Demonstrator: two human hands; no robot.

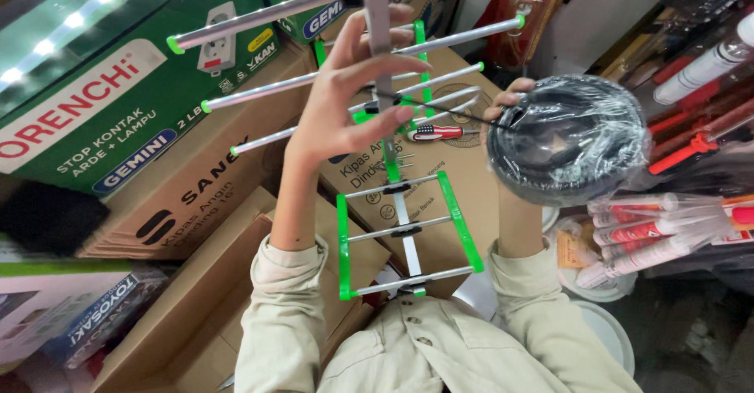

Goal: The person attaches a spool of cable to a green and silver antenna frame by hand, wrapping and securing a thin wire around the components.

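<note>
Aluminium rods with green end caps and green plastic side rails make up the antenna [393, 181], raised upright in front of the person above stacked cardboard boxes [196, 204]. Next in size, a black cable coil [561, 138] wrapped in clear film sits pinched in the right hand [506, 102]. Left hand [353, 98] wraps loosely around the antenna's central boom, fingers spread. A red-handled screwdriver [436, 132] lies behind
</note>
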